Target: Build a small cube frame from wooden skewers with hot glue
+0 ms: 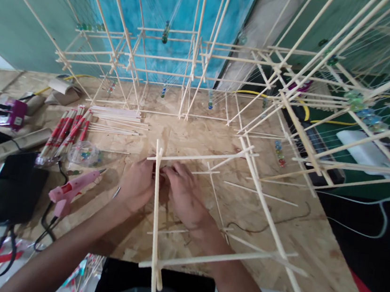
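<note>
My left hand [139, 184] and my right hand [184, 194] meet low over the board, behind the near-left upright of a box-shaped frame of thin wooden sticks [156, 207]. The fingers of both hands are curled inward in a pinch, almost touching. What lies between the fingertips is too small and shaded to make out. My right forearm passes through the frame, between its top and bottom sticks. To the left of my left hand, a pink glue gun [74, 190] lies on its side, nozzle toward the hand.
Taller stick frames [193, 60] with strings and glass marbles stand along the back and right. On the left lie red-wrapped stick bundles [65, 130], loose sticks [116, 120], a clear marble cup [84, 153], a black tablet-like slab [12, 185] and cables. The wooden board [323, 256] ends at right.
</note>
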The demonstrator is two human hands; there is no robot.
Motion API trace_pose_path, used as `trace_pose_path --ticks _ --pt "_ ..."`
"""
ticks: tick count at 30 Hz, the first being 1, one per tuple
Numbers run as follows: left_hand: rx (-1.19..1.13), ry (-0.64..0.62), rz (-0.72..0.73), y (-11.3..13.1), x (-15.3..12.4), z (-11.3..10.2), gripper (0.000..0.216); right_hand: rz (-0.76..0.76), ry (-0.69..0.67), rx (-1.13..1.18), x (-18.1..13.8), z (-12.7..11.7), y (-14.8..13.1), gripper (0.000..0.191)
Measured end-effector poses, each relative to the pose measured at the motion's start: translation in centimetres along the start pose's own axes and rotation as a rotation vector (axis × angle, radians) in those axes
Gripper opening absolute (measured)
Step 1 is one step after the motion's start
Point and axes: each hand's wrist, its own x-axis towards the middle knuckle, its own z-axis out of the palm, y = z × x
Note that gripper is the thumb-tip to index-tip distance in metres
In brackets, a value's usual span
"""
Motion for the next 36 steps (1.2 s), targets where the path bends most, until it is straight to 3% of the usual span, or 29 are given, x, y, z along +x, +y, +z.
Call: trace_pose_path --ticks 8,15,20,25,30,36 --pt "0.024 -0.01 -0.016 -0.2 -0.1 0.1 0.017 -0.027 0.054 0.019 -0.1 0.5 0.3 0.032" --pt "-0.207 -0.027 -0.142 -1.1 -0.3 -0.1 0.016 -0.041 0.026 0.014 -0.2 -0.1 0.1 0.035" --pt "-0.57 0.1 -0.249 -2.7 -4.4 0.5 0.053 -0.045 0.055 0.006 -0.2 0.3 0.3 0.044" --pt "-0.381 -0.019 -0.159 -2.1 -8.3 0.8 0.045 -0.073 0.094 0.004 -0.3 0.9 0.6 0.05" --pt "-0.32 -0.074 -0.029 -1.1 -8.4 1.3 0.058 -0.107 0.113 0.007 -0.4 0.9 0.7 0.056" --pt "-0.427 -0.063 -0.087 -1.4 -8.4 2.3 0.068 -0.105 0.114 -0.003 -0.3 0.9 0.7 0.055"
